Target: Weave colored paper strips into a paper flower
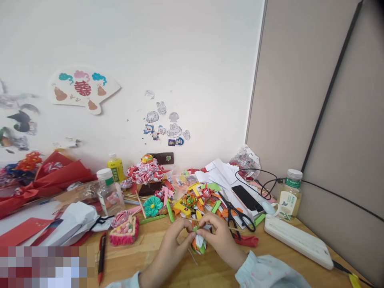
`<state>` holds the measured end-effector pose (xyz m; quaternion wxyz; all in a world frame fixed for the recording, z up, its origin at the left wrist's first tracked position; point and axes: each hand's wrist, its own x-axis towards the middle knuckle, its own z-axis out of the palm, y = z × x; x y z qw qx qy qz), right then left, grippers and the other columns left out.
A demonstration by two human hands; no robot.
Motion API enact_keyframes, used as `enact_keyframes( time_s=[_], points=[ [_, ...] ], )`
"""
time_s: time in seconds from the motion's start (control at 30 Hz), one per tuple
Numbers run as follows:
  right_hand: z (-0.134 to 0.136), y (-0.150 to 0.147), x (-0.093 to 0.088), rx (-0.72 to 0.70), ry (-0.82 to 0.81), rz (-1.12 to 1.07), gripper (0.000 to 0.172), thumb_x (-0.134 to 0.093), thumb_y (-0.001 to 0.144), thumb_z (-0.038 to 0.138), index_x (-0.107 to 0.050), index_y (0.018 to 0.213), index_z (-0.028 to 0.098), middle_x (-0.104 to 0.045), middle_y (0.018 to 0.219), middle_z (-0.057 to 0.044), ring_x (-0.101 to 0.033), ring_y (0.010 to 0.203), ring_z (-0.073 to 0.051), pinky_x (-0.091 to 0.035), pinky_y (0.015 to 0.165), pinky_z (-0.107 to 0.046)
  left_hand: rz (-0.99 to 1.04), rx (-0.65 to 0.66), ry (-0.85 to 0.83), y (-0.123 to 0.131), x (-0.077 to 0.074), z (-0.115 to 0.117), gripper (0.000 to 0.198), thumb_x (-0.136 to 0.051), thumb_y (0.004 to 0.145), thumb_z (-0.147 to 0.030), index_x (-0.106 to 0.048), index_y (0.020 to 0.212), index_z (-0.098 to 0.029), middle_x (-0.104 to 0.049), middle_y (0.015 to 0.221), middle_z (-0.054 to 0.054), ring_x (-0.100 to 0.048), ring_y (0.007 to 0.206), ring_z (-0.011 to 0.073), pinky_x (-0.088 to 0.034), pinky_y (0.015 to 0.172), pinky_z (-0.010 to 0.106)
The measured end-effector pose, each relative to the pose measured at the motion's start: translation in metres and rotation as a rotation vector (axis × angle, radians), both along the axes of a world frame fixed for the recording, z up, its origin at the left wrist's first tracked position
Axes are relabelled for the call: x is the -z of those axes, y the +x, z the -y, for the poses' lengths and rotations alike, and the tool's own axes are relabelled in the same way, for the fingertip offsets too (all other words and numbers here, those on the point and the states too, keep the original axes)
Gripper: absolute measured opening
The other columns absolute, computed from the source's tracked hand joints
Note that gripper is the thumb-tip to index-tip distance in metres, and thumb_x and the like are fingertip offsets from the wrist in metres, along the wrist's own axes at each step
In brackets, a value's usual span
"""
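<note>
At the front middle of the wooden table, my left hand [179,236] and my right hand [215,234] meet with thumbs and fingers pinched together. Between their fingertips is a small green piece [195,229], partly hidden by the fingers. A thin wooden stick [237,229] extends to the right from behind my right hand. Just beneath the fingertips lies a bundle of folded green, white and orange paper [199,243]. A thin pale thread [193,256] trails below my left hand. Which hand bears the green piece's weight is unclear.
Black scissors [232,212] and a phone [247,199] lie right of the hands. A white power strip [297,240] and a bottle [289,196] stand farther right. Paper flowers [146,173] and a red pen [102,258] are left. A wall [195,48] rises behind.
</note>
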<state>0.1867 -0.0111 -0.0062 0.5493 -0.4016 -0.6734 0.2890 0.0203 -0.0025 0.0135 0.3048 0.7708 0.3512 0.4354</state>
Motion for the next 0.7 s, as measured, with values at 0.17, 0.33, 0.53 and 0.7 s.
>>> enact_keyframes(
  time_s=[0.17,0.33,0.53,0.7],
  points=[
    [-0.006,-0.002,0.007,-0.245,-0.328,-0.228,0.021,-0.071,0.064,0.027,-0.054,0.071,0.016,-0.056,0.069,0.001,-0.053,0.065,-0.013,-0.041,0.061,-0.024,-0.018,0.231,-0.279,-0.003,0.0,-0.012,0.035,-0.056,0.072,-0.05,-0.049,0.064,-0.017,-0.048,0.064,-0.001,-0.045,0.062,0.0138,-0.037,0.058,0.024],
    [-0.013,-0.002,0.021,-0.199,-0.418,-0.154,0.02,-0.071,0.06,0.022,-0.054,0.066,0.015,-0.055,0.065,0.002,-0.05,0.06,-0.012,-0.038,0.057,-0.023,-0.107,0.274,-0.429,-0.004,0.013,-0.02,0.043,-0.056,0.068,-0.058,-0.046,0.064,-0.017,-0.042,0.06,-0.005,-0.038,0.057,0.0107,-0.032,0.054,0.023],
    [-0.013,0.002,0.021,-0.175,-0.37,0.006,0.014,-0.068,0.064,0.019,-0.055,0.066,0.015,-0.052,0.062,0.004,-0.046,0.058,-0.01,-0.035,0.054,-0.02,-0.182,0.214,-0.424,-0.002,0.013,-0.017,0.03,-0.059,0.068,-0.044,-0.047,0.061,-0.017,-0.043,0.058,-0.005,-0.037,0.055,0.0105,-0.03,0.052,0.022],
    [-0.014,0.003,0.023,-0.139,-0.306,0.147,0.012,-0.067,0.065,0.017,-0.055,0.064,0.015,-0.052,0.061,0.004,-0.047,0.059,-0.01,-0.035,0.053,-0.019,-0.262,0.137,-0.376,0.0,0.01,-0.014,0.027,-0.058,0.067,-0.04,-0.048,0.058,-0.017,-0.045,0.057,-0.005,-0.04,0.055,0.0124,-0.031,0.052,0.024]
  ],
)
